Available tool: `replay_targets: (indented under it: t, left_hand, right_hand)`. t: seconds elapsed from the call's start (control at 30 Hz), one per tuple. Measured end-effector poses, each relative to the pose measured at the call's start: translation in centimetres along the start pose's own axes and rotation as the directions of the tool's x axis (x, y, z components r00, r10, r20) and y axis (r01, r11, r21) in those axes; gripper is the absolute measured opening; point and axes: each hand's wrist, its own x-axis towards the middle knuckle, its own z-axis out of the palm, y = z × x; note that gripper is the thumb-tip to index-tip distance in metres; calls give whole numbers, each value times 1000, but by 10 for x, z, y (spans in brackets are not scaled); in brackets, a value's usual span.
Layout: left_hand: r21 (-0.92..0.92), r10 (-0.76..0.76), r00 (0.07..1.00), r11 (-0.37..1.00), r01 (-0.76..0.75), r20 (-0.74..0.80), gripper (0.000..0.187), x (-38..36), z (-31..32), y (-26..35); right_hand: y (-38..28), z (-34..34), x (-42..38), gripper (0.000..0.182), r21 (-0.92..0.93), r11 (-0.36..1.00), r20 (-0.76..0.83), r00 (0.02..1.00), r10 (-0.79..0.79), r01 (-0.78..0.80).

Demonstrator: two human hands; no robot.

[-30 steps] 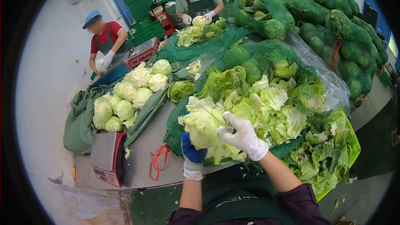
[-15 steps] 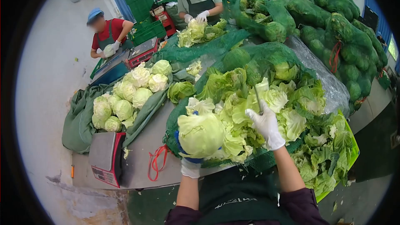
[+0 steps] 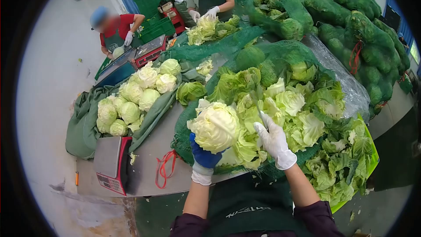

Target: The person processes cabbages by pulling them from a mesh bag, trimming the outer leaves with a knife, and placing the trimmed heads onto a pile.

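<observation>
My left hand (image 3: 204, 157), in a blue glove over a white one, holds up a trimmed pale cabbage (image 3: 215, 127) from below. My right hand (image 3: 275, 142), gloved in white, is closed around a knife (image 3: 259, 102); its narrow blade points up and away, blurred against the leaves, and the handle is hidden in the palm. A small gap separates this hand from the cabbage. Beneath and beyond both hands, loose outer leaves (image 3: 291, 102) lie heaped on a green mesh sack (image 3: 280, 52) with whole cabbages inside.
Trimmed cabbages (image 3: 130, 112) sit on green cloth at left, behind a red scale (image 3: 109, 164). A red cord (image 3: 163, 171) lies near the table edge. Leaves fill a yellow-green crate (image 3: 373, 158) at right. Full mesh sacks (image 3: 368, 57) are piled behind. Two co-workers handle cabbages across the table.
The cabbage has turned in my left hand, showing a paler, crinkled side, and more of the blue glove shows. My right hand has shifted slightly left and closer to me, its blade tilting left.
</observation>
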Motion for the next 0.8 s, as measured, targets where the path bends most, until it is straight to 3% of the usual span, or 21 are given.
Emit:
replay_targets:
  t: [0.03,0.07,0.1,0.13,0.2,0.23,0.3,0.33,0.37,0.43,0.47,0.8]
  left_hand:
    - [1,-3,1000,1000,3,-2,74,2,1,2]
    - [765,164,979,615,-194,117,77,7,4,-4]
    - [930,170,933,-245,-272,318,79,11,6,-14]
    - [931,172,934,-250,-266,313,79,14,9,-26]
    - [615,-53,924,-731,-295,380,77,17,14,-54]
    - [617,-50,925,-731,-291,377,77,18,20,-49]
    - [454,5,964,-883,-120,264,76,21,33,-44]
    - [451,153,952,-892,18,266,74,20,29,-42]
    - [508,216,934,-860,44,285,74,21,26,-27]
    - [550,223,928,-835,24,298,72,20,31,3]
    - [546,223,930,-837,29,292,72,21,32,2]
    - [508,210,912,-861,1,353,73,27,12,-11]
  right_hand:
    - [12,-2,0,56,0,1000,-4,1000,-2,2]
    - [9,-5,-1,59,-129,991,25,1000,-18,21]
    - [7,-6,-2,62,-253,967,55,998,-28,41]
    - [9,-6,-5,62,-248,968,51,998,-25,37]
    - [12,-6,-10,60,-375,899,48,973,-226,227]
    - [13,-6,-11,60,-374,900,46,974,-222,223]
    - [19,-3,-10,64,-273,890,200,926,-319,365]
    - [23,5,-11,68,-333,862,233,919,-318,382]
    - [20,12,-13,68,-332,864,229,921,-316,379]
    - [14,27,-18,69,-619,741,278,955,-104,261]
    - [26,40,-18,65,-660,682,203,948,-244,316]
    - [59,64,3,29,-697,590,317,913,-256,408]
